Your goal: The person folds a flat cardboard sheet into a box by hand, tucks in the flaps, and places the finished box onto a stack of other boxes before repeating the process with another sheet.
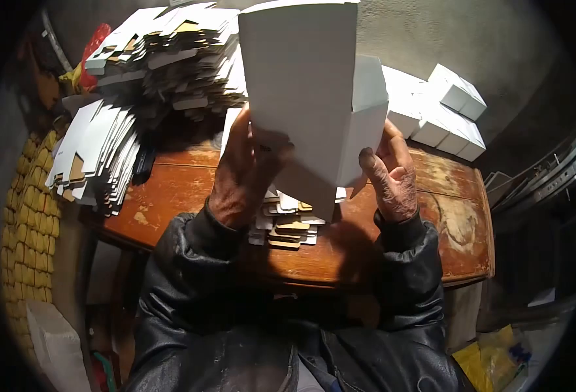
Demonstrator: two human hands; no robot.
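Between my two hands a white cardboard box (297,85) is held up, partly folded, with flaps sticking out at its right side and lower end. My left hand (239,173) grips its left edge, thumb across the front face. On the right side, my right hand (394,173) holds a side flap between thumb and fingers. Below the box lies a small pile of flat cardboard blanks (288,228) on the wooden table (150,209), partly hidden by the box.
Tall stacks of flat white blanks (190,62) stand at the back left, with another leaning stack (95,153) nearer. Several closed white boxes (448,114) sit at the back right. A woven yellow thing (33,215) hangs at far left; a yellow bag (490,359) lies low right.
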